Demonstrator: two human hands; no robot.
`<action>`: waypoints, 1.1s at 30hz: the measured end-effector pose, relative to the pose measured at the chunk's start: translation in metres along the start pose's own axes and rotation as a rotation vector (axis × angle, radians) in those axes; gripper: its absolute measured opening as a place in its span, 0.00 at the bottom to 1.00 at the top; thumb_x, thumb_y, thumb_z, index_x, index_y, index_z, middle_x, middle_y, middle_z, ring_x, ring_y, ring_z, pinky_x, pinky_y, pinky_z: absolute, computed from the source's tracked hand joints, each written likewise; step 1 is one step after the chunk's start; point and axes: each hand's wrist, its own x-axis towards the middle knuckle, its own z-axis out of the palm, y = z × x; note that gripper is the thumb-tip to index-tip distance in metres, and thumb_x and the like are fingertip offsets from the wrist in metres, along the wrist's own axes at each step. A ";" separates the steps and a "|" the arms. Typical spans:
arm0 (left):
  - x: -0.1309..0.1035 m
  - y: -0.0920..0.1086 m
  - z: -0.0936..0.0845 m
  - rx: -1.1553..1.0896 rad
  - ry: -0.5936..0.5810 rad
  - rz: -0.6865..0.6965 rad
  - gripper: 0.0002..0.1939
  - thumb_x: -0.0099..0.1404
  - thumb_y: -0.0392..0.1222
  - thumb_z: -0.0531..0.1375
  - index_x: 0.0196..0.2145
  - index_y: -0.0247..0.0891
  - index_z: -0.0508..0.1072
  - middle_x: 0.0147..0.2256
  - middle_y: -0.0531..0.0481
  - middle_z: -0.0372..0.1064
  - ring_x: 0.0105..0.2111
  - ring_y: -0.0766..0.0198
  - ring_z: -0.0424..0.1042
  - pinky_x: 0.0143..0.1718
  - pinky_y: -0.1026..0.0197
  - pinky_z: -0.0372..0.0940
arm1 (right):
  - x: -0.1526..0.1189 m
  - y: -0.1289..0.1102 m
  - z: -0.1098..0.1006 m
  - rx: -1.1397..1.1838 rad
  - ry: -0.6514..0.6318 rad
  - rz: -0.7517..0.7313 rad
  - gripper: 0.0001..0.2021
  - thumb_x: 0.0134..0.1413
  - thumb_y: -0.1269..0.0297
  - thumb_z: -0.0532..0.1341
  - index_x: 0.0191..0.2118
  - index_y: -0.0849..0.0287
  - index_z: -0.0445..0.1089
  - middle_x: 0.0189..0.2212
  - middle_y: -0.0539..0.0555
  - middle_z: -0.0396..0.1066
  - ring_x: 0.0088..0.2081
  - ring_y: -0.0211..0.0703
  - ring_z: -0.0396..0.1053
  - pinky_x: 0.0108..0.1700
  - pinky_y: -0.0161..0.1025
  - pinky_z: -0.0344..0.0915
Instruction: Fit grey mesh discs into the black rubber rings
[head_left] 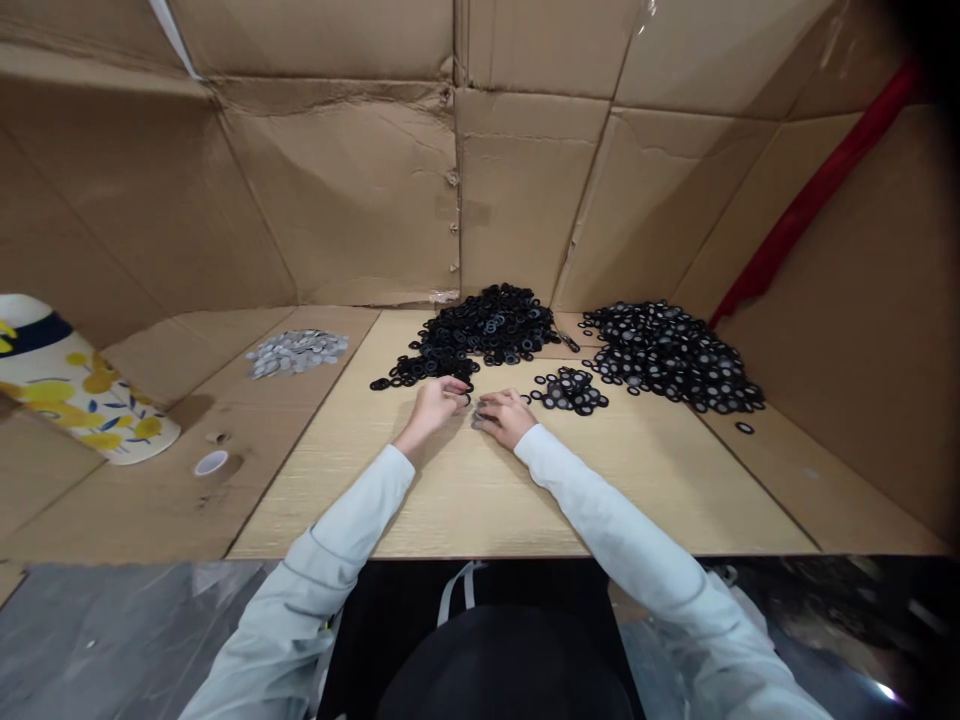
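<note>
My left hand [436,408] is closed at the middle of the pale board, its fingertips pinching a black ring [467,399]. Just to its right, my right hand [507,416] bends its fingers over a few small grey discs [478,415] near the board's surface. Behind both hands rises a heap of black rings [487,325]. A smaller pile of black rings with pale centres [571,390] lies right of my right hand, beside a larger heap of the same kind [667,355].
Grey discs [298,352] form a pile at the left. A white tape roll [211,463] and a flowered cylinder [90,390] stand farther left. A small tool [568,341] lies between the heaps. Cardboard walls [360,190] enclose the back and sides.
</note>
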 end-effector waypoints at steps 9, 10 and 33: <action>0.001 -0.001 0.001 -0.399 -0.078 -0.292 0.09 0.46 0.22 0.56 0.25 0.31 0.71 0.27 0.46 0.70 0.31 0.63 0.72 0.43 0.56 0.67 | 0.003 -0.003 -0.004 0.083 0.028 0.014 0.07 0.49 0.66 0.60 0.33 0.55 0.76 0.35 0.54 0.74 0.40 0.45 0.66 0.45 0.42 0.60; 0.001 -0.001 0.001 -0.417 -0.074 -0.296 0.09 0.46 0.22 0.57 0.25 0.31 0.71 0.27 0.46 0.70 0.31 0.63 0.71 0.43 0.56 0.66 | 0.003 -0.003 -0.005 0.119 0.041 0.038 0.07 0.49 0.66 0.60 0.33 0.55 0.75 0.34 0.54 0.75 0.38 0.44 0.67 0.44 0.41 0.61; -0.013 0.004 0.017 0.011 -0.090 0.169 0.10 0.48 0.36 0.62 0.31 0.35 0.70 0.31 0.48 0.70 0.31 0.64 0.69 0.35 0.61 0.64 | 0.006 -0.003 -0.018 0.443 0.239 0.393 0.10 0.41 0.61 0.63 0.30 0.60 0.75 0.29 0.56 0.75 0.28 0.42 0.69 0.35 0.39 0.65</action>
